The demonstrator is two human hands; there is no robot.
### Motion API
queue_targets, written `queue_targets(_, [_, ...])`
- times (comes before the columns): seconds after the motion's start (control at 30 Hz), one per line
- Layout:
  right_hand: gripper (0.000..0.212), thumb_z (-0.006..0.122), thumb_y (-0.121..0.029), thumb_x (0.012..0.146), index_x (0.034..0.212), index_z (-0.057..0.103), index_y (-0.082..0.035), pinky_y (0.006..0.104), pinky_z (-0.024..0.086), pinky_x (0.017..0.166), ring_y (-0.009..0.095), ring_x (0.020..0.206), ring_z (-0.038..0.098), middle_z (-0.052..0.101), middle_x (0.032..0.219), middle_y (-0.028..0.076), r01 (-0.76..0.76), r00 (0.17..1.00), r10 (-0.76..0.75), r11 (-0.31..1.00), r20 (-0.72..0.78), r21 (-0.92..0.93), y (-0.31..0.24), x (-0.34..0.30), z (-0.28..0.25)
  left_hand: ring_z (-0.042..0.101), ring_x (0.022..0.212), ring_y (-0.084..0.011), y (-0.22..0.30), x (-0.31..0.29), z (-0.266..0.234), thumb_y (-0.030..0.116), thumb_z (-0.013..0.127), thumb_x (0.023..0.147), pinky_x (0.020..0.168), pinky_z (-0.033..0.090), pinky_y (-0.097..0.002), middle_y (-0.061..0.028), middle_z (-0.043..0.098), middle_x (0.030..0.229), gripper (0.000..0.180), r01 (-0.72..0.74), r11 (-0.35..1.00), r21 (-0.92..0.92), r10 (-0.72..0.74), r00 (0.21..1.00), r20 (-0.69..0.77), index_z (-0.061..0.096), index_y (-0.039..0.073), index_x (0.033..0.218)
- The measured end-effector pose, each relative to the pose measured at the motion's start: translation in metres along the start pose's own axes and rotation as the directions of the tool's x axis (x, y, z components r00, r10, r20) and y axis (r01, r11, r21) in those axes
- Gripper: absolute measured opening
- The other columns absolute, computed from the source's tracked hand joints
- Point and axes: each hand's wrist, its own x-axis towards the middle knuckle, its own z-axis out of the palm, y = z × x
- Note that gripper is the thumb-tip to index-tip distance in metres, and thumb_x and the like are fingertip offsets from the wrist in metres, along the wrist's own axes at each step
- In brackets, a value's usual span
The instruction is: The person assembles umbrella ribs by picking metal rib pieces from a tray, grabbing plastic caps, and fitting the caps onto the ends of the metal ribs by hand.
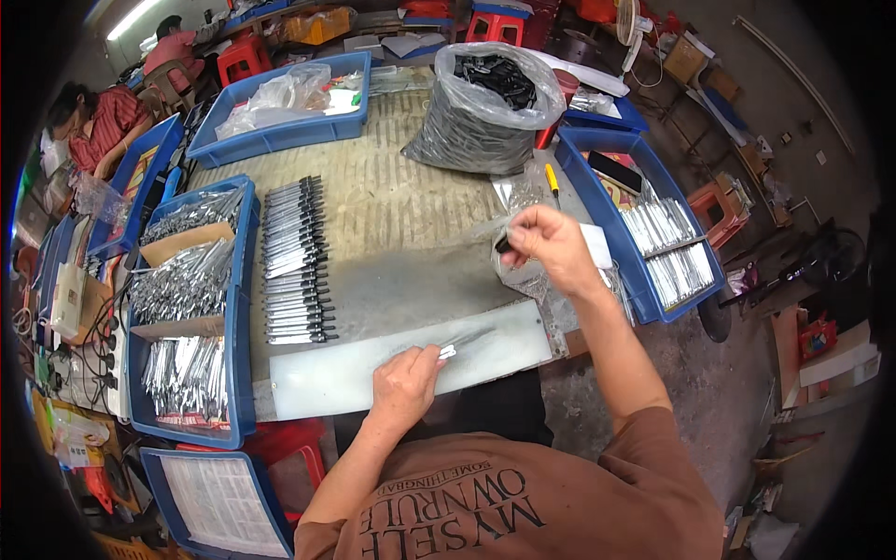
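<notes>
Above the white board (317, 378) my left hand (405, 385) is closed around slim silver metal pieces (448, 352), of which only the bright ends stick out past the fingers. My right hand (555, 247) is raised over the right side of the table, with thumb and fingers pinched on a small black piece (505, 245). Below and beside that hand lies a clear plastic bag (523, 275); its contents are hard to make out. To the left on the table, several silver strips with black ends (297, 261) lie side by side in a long column.
A blue divided tray (245, 308) of loose metal pieces stands left; another blue tray (686, 303) stands right. A large plastic bag of black parts (467, 121) sits at the back, near a yellow-handled tool (552, 179). Two people (117, 121) sit at far left.
</notes>
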Motion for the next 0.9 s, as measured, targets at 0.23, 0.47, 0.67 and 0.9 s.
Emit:
queue_targets(0.23, [0.014, 0.062, -0.016, 0.085, 0.083, 0.061, -0.002, 0.0184, 0.034, 0.047, 0.004, 0.054, 0.045, 0.053, 0.063, -0.002, -0.028, 0.991, 0.069, 0.946, -0.115, 0.324, 0.038, -0.048, 0.028, 0.052, 0.052, -0.0231, 0.010, 0.006, -0.007, 0.011, 0.065, 0.075, 0.046, 0.043, -0.0334, -0.0057, 0.047, 0.061, 0.013, -0.038, 0.999, 0.026, 0.039, 0.999, -0.031, 0.055, 0.006, 0.082])
queue_targets(0.47, [0.016, 0.061, -0.018, 0.085, 0.084, 0.062, -0.002, 0.0171, 0.036, 0.049, 0.004, 0.054, 0.045, 0.055, 0.063, -0.001, -0.141, 0.970, 0.199, 0.929, -0.139, 0.342, 0.047, -0.074, 0.045, 0.052, 0.052, -0.0232, 0.015, 0.002, -0.008, 0.012, 0.064, 0.076, 0.046, 0.043, -0.0333, -0.0055, 0.048, 0.062, 0.013, -0.035, 0.999, 0.026, 0.036, 0.999, -0.037, 0.055, 0.006, 0.084])
queue_targets(0.67, [0.015, 0.058, -0.013, 0.087, 0.092, 0.061, 0.001, 0.0190, 0.045, 0.060, 0.007, 0.066, 0.055, 0.060, 0.076, 0.002, -0.039, 0.997, 0.054, 0.974, -0.060, 0.223, 0.050, -0.089, 0.050, 0.052, 0.051, -0.0233, 0.015, -0.002, -0.010, 0.008, 0.064, 0.077, 0.046, 0.041, -0.0331, -0.0065, 0.050, 0.062, 0.012, -0.025, 1.000, 0.008, 0.025, 0.999, -0.021, 0.056, 0.005, 0.085])
queue_targets(0.9, [0.015, 0.057, -0.010, 0.087, 0.096, 0.061, 0.001, 0.0201, 0.047, 0.063, 0.008, 0.069, 0.057, 0.061, 0.076, 0.003, -0.036, 0.999, 0.043, 0.977, -0.027, 0.210, 0.052, -0.100, 0.048, 0.051, 0.050, -0.0228, 0.015, -0.005, -0.009, 0.009, 0.064, 0.077, 0.045, 0.041, -0.0332, -0.0056, 0.049, 0.061, 0.013, -0.038, 0.999, 0.006, 0.038, 0.999, -0.035, 0.056, 0.005, 0.086])
